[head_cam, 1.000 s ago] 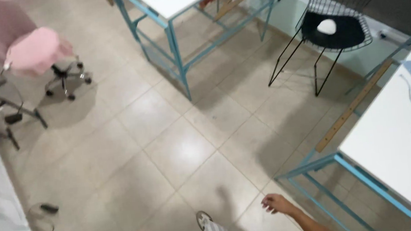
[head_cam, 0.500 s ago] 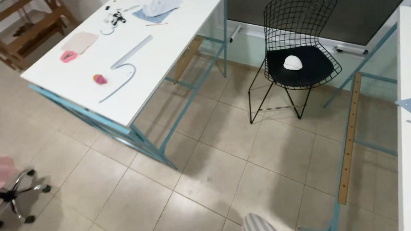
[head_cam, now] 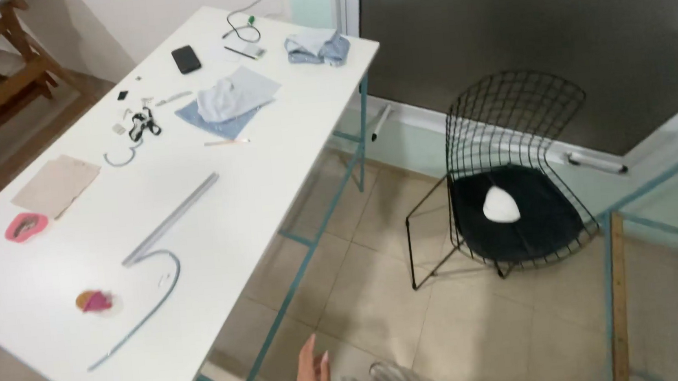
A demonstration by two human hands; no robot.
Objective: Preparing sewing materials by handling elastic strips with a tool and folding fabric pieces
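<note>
Head view: one hand [head_cam: 315,380] shows at the bottom edge, its side unclear, fingers straight and loosely together, its grip open and holding nothing. It hangs just off the near corner of the white worktop [head_cam: 286,146]. Nearest it on the worktop lie a long curved blue ruler [head_cam: 142,318] and a grey straight ruler [head_cam: 170,219]. A pink tape dispenser [head_cam: 26,227] sits by the left edge. A black wire chair [head_cam: 509,175] carries a white cloth [head_cam: 500,204].

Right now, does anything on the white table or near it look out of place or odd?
Nothing is spilled or broken. One small oddity: a white cloth piece lies on the black seat of the wire chair, apart from the other fabric pieces on the white table.
</note>
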